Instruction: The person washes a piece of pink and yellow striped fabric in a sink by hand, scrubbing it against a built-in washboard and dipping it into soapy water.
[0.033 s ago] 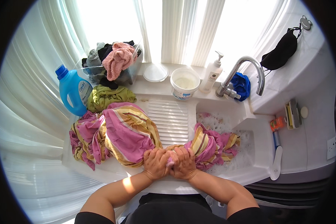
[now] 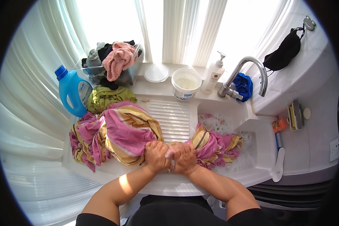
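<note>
From where I stand, I can't see the fingertips of either hand: they curl under, out of sight, and the palms are hidden too. Whether the thumbs touch is hard to make out. The lower end of the pink cloth with yellow and brown stripes (image 2: 130, 130) sinks into white suds (image 2: 246, 145) on the right, so its edge there is partly lost. The upper arms are cut off by short black sleeves (image 2: 96, 219), which run out of view below.

The person's left hand (image 2: 157, 153) and right hand (image 2: 183, 156) sit side by side, knuckles up, their fingers closed tight on a narrow, foamy stretch of that cloth. A little of it shows between the two fists. To the left of the fingers the cloth swells into a big, rounded bundle, with crumpled folds beyond; to their right, it fans out into the basin of the white sink (image 2: 263, 158). Behind the fists lies the sink's ribbed white washboard (image 2: 171, 116), partly covered by the bundle.
</note>
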`<state>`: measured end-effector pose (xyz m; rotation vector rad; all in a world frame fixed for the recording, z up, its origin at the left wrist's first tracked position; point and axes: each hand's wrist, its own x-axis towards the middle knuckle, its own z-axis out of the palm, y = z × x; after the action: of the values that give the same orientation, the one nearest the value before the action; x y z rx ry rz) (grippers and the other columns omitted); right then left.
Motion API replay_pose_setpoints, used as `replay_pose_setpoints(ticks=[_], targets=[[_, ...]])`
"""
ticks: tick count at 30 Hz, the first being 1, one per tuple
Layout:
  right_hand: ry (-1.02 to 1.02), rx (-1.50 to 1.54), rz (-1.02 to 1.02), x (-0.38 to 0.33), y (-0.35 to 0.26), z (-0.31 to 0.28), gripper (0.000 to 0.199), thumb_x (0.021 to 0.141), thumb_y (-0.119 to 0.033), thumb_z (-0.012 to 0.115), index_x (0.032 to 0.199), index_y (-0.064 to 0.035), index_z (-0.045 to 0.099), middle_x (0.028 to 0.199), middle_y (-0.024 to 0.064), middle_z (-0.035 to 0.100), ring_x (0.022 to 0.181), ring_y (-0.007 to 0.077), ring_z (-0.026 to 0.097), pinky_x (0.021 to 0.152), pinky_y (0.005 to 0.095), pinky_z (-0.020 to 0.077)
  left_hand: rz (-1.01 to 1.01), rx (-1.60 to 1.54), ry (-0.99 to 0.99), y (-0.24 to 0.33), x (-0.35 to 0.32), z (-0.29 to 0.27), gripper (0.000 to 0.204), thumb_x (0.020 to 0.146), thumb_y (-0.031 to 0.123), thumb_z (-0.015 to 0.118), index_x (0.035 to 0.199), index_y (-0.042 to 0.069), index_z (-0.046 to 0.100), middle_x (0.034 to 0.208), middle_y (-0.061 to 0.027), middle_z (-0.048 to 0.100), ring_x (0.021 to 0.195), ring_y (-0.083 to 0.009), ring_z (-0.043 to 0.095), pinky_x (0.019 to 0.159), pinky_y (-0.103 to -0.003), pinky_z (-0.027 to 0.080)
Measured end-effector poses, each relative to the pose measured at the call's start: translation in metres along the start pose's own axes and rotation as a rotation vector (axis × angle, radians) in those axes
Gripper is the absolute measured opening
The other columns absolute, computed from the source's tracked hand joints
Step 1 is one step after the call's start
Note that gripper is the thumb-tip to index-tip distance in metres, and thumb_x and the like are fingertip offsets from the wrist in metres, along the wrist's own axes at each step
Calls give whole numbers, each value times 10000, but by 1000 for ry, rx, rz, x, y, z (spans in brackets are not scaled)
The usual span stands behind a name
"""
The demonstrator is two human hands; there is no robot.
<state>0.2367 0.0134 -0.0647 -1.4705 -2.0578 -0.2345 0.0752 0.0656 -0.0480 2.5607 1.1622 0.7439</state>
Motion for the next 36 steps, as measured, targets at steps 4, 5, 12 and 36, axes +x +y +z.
replay_pose_setpoints(ticks=[4, 5, 12, 36], targets=[[-308, 143, 304, 79, 48, 16, 189, 815, -210, 549, 889, -41, 592, 907, 169, 639, 893, 360, 594, 755, 472, 425, -306, 3, -115, -37, 100, 34, 349, 912, 304, 557, 677, 66, 652, 843, -178, 670, 795, -383, 607, 760, -449, 473], [-258, 72, 331, 88, 52, 16, 195, 822, -222, 554, 909, -50, 586, 923, 153, 639, 910, 353, 594, 782, 472, 424, -247, 2, -11, -39, 105, 38, 328, 913, 309, 561, 733, 53, 658, 887, -186, 671, 844, -391, 609, 804, -461, 461], [-227, 28, -23, 16, 10, -48, 851, 675, -497, 750, 1342, -51, 466, 1286, 176, 471, 1199, 336, 453, 1028, 478, 318, 163, -7, -2, 1, 20, -19, 518, 884, 458, 591, 1197, 48, 634, 1224, -174, 590, 1182, -372, 513, 1010, -545, 334], [-490, 438, 311, 72, 72, -5, 360, 806, -389, 607, 900, -42, 596, 852, 155, 654, 826, 341, 618, 809, 462, 465, 195, 230, -174, -41, 98, 38, 218, 934, 184, 479, 898, 25, 624, 777, -179, 685, 637, -393, 643, 595, -503, 510]])
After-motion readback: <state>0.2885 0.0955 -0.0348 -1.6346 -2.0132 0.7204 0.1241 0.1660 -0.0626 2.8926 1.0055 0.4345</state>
